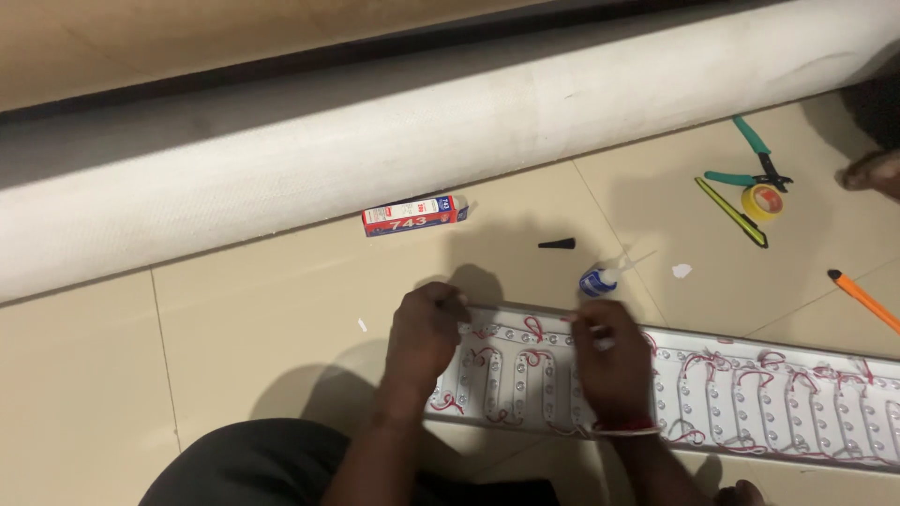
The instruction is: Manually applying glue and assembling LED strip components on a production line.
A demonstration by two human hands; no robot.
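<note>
- Head view: the white panel [750,394] with small lights and red wires lies on the floor, cut off at right.
- Left hand [424,339] has fingers curled, pressing the panel's corner.
- Right hand [611,361] fingers are bent on its top edge; any pinch is hard to see.

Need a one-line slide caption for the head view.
Both hands, left hand and right hand, press on a white LED-module panel on the tiled floor.

— What colours are on my panel [712,394]?
— White strips looped with red wire [534,327].
— And at two o'clock?
— Teal-handled pliers [761,157], yellow tape roll [762,202], orange pencil [863,300].
</note>
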